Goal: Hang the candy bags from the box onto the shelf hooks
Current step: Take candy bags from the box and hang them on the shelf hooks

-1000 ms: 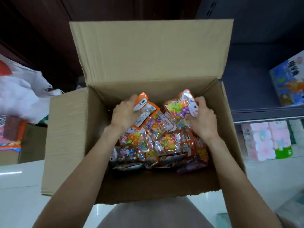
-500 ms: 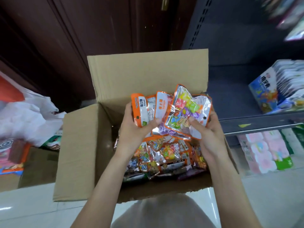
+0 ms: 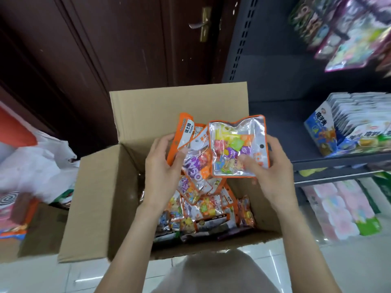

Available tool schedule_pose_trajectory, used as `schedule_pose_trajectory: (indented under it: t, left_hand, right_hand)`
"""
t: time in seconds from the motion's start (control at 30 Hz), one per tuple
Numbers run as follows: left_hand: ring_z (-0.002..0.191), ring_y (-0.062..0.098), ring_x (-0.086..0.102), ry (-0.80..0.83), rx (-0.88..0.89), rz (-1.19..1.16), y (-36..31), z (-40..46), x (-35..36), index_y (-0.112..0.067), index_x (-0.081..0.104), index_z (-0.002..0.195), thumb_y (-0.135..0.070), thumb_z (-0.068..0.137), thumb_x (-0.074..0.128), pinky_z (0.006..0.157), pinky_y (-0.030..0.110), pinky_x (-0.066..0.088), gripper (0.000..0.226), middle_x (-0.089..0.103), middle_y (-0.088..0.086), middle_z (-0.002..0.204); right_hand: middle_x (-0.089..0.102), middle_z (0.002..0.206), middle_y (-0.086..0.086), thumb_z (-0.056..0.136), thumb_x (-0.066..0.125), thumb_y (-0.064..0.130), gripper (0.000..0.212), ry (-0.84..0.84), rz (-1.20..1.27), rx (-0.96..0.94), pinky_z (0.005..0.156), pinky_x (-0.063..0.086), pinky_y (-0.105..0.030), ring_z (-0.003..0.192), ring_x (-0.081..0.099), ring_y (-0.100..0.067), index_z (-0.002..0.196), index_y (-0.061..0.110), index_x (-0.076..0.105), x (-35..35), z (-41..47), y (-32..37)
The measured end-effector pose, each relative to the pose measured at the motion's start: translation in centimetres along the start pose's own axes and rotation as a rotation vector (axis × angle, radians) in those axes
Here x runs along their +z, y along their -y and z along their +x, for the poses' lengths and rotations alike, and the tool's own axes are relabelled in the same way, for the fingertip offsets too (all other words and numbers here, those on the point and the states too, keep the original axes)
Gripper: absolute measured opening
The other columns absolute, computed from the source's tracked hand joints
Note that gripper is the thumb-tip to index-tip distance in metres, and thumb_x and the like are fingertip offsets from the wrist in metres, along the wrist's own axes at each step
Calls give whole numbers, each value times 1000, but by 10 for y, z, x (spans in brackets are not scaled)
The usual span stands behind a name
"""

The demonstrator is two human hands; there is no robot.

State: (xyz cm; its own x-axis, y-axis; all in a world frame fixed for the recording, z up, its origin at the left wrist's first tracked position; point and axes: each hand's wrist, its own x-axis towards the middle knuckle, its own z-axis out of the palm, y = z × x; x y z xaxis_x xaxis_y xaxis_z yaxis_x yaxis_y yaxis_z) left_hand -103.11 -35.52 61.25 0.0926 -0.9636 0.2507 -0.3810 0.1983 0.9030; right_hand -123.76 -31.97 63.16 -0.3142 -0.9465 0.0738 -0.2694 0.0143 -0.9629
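An open cardboard box stands on the floor below me, with several orange-edged candy bags piled inside. My left hand grips a small stack of candy bags above the box. My right hand holds one clear, orange-rimmed candy bag flat and facing me, thumb on its front; a hang hole shows near its right edge. Bags hanging on the dark shelf at the upper right look blurred; I cannot make out the hooks.
A dark metal shelf unit stands to the right, carrying a blue display carton of packets and pink packs below. A brown door is behind the box. White plastic bags lie at the left.
Both hands have lifted candy bags out of the pile and up above the box. My view has tilted up, so the door and the hanging shelf goods now show.
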Motion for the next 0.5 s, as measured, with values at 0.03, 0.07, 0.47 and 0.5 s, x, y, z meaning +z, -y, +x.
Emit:
schedule_pose_trajectory:
  t: [0.03,0.07,0.47,0.5]
  left_hand:
    - [94,-12,55,-7,42,36,-2,0,1,-13,61,118,-18,91,65,78,3,38,28,60,-9,105]
    - [94,-13,54,-18,69,50,-6,1,2,-13,63,117,-19,90,66,79,4,39,28,60,-10,104]
    - [92,-16,55,120,535,232,-91,46,35,-20,73,100,-17,86,69,80,5,41,15,66,-17,97]
    - [91,-11,57,172,576,238,-100,50,43,-19,74,99,-17,85,69,80,7,42,15,68,-13,96]
  right_hand:
    - [71,87,15,83,75,17,31,30,1,-16,55,50,-16,77,67,-1,108,31,61,-8,1,3]
    - [71,86,13,82,75,16,28,52,1,-32,55,49,-15,75,66,0,107,26,64,-17,2,6]
    - [62,72,12,92,65,17,13,-159,167,-365,68,44,-20,69,54,-3,86,27,59,-114,57,55]
    - [63,75,12,93,64,17,14,-193,194,-379,67,44,-21,70,55,-3,91,29,58,-117,64,56]
